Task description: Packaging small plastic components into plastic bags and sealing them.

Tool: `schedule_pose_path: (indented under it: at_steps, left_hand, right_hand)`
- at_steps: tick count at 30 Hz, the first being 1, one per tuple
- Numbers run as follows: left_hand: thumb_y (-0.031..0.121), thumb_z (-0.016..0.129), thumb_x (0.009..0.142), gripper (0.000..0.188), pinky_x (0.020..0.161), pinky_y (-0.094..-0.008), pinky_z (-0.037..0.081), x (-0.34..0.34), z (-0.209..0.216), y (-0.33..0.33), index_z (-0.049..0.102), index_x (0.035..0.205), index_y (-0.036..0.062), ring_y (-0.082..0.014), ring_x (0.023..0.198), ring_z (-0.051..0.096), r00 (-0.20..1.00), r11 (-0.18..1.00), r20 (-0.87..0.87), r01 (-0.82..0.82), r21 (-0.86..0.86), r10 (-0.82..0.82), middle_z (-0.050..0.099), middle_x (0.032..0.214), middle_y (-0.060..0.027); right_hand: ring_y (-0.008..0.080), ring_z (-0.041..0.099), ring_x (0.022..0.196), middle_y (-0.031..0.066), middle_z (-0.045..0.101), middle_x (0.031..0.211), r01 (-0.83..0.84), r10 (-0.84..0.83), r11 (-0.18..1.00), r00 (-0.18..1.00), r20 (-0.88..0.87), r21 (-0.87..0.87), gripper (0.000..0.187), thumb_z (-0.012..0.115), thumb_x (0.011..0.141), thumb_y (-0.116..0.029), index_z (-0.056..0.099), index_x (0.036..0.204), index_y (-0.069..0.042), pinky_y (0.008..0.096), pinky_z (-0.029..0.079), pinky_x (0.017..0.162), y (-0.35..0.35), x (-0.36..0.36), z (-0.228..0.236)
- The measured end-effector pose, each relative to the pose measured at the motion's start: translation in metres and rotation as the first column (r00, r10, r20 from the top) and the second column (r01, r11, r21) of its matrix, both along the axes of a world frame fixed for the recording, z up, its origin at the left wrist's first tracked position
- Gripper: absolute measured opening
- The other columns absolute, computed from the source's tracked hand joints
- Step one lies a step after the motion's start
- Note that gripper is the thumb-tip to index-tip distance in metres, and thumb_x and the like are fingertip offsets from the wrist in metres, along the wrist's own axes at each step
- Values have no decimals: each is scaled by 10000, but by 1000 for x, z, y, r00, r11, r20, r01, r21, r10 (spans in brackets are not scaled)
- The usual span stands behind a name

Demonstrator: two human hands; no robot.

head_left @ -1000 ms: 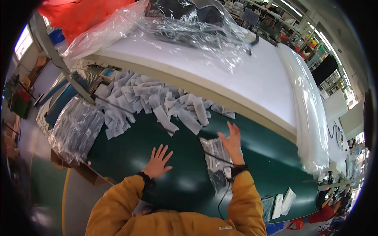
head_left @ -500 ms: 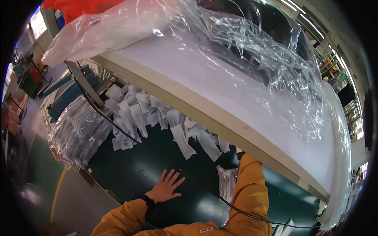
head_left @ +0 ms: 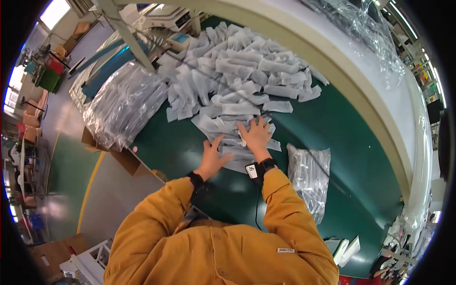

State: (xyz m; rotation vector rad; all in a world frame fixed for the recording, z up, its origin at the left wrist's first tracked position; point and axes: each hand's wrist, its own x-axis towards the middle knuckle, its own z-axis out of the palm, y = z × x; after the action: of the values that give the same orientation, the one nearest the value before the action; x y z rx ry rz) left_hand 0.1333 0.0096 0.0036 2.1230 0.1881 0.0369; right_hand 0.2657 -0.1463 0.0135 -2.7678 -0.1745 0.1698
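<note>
A large loose heap of translucent white packets (head_left: 237, 61) covers the far part of the green tabletop. At its near edge several more packets (head_left: 232, 154) lie roughly side by side under my hands. My right hand (head_left: 257, 137) rests on them, fingers spread and palm down. To its left is my left hand (head_left: 212, 159), thumb and fingers apart, its fingertips at the left edge of those packets. Neither hand grips anything. What is inside the packets is too blurred to tell.
A clear bag of packets (head_left: 308, 178) lies right of my right arm. A bulging clear bag (head_left: 126, 102) stands at the table's left edge, above a cardboard box (head_left: 126, 161). A white shelf with a beige edge (head_left: 361, 80) overhangs the right side. A thin black cable crosses the view.
The view has tipped down, showing more of the table and heap. My right hand, hidden below the shelf before, now lies on the packets. My left hand has gone from bare tabletop to beside them.
</note>
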Motion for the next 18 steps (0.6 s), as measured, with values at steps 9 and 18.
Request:
schedule_pose_path:
  at_steps: [9, 18]
  left_hand:
    - [182, 768, 811, 509, 681, -293, 495, -26, 3, 47, 534, 1261, 133, -172, 778, 587, 998, 985, -55, 27, -169, -36, 594, 923, -113]
    - [110, 714, 857, 288, 648, -292, 511, -40, -12, 36, 531, 1058, 13, -144, 702, 585, 964, 971, 197, 204, -122, -178, 606, 887, -95]
  right_hand:
    - [308, 494, 1145, 72, 552, 1203, -310, 290, 937, 948, 134, 159, 392, 716, 790, -298, 644, 1141, -140, 496, 416, 883, -42, -81, 32]
    - [302, 499, 1047, 94, 560, 1105, -387, 387, 922, 915, 115, -23, 294, 709, 741, -153, 662, 1031, -152, 422, 412, 848, 16, -138, 43]
